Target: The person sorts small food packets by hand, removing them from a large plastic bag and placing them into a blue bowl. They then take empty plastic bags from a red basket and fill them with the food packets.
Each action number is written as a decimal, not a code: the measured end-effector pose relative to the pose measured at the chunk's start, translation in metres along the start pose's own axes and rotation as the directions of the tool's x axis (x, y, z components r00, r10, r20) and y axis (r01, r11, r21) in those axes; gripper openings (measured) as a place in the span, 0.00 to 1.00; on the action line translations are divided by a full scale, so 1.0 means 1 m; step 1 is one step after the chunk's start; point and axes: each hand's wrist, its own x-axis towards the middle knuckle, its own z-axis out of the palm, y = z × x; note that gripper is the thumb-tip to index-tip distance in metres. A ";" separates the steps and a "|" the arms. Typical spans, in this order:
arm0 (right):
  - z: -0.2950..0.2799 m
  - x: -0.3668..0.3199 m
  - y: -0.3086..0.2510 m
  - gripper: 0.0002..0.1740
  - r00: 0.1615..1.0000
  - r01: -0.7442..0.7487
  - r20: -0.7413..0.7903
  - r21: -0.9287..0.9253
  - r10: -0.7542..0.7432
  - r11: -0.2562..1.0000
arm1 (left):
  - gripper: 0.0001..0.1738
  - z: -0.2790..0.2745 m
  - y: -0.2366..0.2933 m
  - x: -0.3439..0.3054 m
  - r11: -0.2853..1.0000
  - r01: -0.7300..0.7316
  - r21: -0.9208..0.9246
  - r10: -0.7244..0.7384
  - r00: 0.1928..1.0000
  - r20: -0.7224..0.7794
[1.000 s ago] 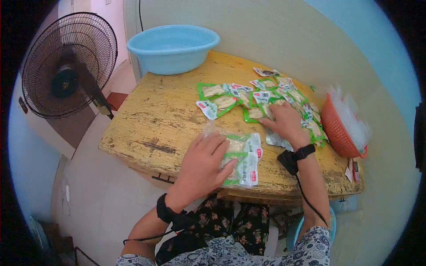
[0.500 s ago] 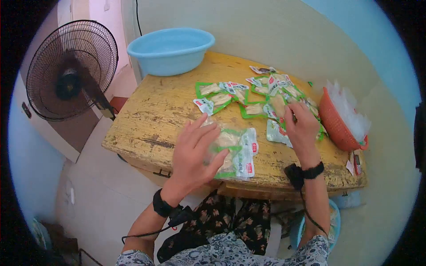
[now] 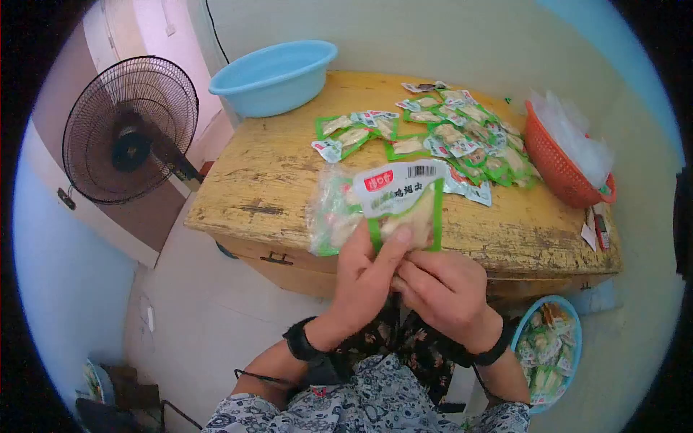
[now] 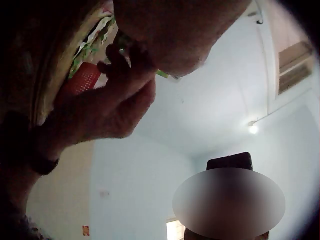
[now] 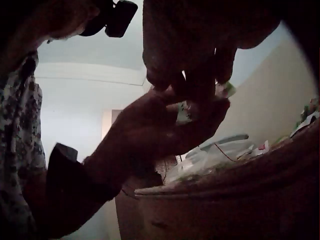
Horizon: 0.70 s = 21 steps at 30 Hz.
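A green-edged food packet (image 3: 408, 195) with a white printed top and pale contents is held up over the table's front edge. My left hand (image 3: 361, 281) grips its lower edge, thumb across the front. Right beside it, my right hand (image 3: 451, 292) pinches at the packet's bottom with curled fingers; the fingertips are hidden behind the left thumb. Partly behind the held packet lies a clear plastic bag (image 3: 325, 209) with similar packets inside. Both wrist views are dark, showing the left hand (image 5: 150, 130) and right hand (image 4: 120, 100) close together.
Loose packets (image 3: 480, 137) are heaped at the back right of the yellow worn table (image 3: 253, 173), with a smaller group (image 3: 354, 130) left of them. A blue basin (image 3: 278, 79) stands at the back left, a red basket (image 3: 559, 159) of clear bags at the right. A fan (image 3: 130, 137) stands left.
My right hand has picked a packet from the heap and brought it left and toward me. My left hand has moved off the clear bag to grip that packet.
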 end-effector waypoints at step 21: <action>-0.043 -0.054 0.070 0.09 0.375 -0.698 -0.039 0.646 0.926 0.310 | 0.25 -0.013 0.016 0.036 0.130 -0.419 0.898 0.266 0.888 0.376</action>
